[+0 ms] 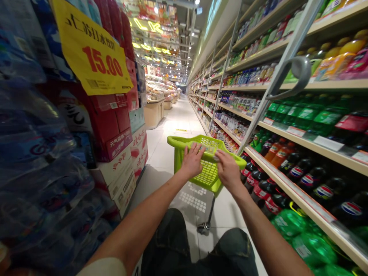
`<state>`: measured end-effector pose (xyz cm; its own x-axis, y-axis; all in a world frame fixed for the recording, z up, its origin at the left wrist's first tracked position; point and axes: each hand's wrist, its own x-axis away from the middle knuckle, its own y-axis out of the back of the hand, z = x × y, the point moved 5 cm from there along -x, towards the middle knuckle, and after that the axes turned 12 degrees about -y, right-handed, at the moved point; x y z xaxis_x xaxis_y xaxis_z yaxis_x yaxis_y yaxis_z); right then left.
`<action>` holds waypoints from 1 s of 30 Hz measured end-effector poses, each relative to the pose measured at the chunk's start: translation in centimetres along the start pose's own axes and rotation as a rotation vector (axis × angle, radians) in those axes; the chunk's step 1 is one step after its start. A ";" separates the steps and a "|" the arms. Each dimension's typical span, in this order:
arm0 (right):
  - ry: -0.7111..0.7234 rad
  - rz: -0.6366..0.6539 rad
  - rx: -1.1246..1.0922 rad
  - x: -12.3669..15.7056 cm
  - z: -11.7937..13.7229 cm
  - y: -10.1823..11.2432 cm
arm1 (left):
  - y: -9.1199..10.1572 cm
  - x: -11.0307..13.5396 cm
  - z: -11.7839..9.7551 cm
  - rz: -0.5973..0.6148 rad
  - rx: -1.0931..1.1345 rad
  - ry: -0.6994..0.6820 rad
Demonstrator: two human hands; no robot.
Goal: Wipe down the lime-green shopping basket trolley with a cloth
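Observation:
In front of my knees stands a lime-green plastic shopping cart point(211, 174) with mesh sides and a wheel showing below. My left hand point(192, 161) lies over its near handle bar, with the fingers reaching across the top. Just to the right, my right hand point(227, 168) is closed on the same bar. A small whitish spot shows at the right fingertips; I cannot make out what it is. The thumbs are mostly hidden, and little of the basket's inside can be seen.
Tall shelves point(301, 147) of bottled drinks line the right, with a grey handle point(296, 76) on a metal rail jutting out. Stacked cartons point(120, 172) and wrapped bottles point(37, 153) rise on the left under a yellow price sign point(94, 57). A tiled aisle point(178, 111) runs ahead past display counters.

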<state>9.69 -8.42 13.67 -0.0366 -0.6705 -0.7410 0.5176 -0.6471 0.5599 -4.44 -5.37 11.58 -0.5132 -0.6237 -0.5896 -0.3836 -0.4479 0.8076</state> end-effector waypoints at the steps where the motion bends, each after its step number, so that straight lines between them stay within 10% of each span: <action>1: 0.045 0.009 0.002 0.3 0.4 -0.3 | 0.0 0.0 -0.4 -0.004 0.007 -0.018; 8: -0.108 -0.140 0.126 -0.1 -4.3 2.2 | 0.4 0.0 -2.2 0.019 0.049 -0.123; 14: 0.099 0.000 0.068 1.0 -0.4 0.4 | 0.7 0.2 -3.0 0.018 0.037 -0.118; 20: -0.069 -0.099 0.091 0.1 -3.2 2.5 | 1.3 1.0 -3.4 0.007 0.033 -0.126; 30: 0.032 0.092 -0.218 0.3 1.3 1.1 | 3.3 -1.5 -5.2 -0.147 0.276 -0.141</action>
<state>9.11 -9.83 14.50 0.0447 -0.7086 -0.7042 0.6902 -0.4877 0.5346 -0.90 -9.22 15.19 -0.5310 -0.4618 -0.7105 -0.6448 -0.3238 0.6924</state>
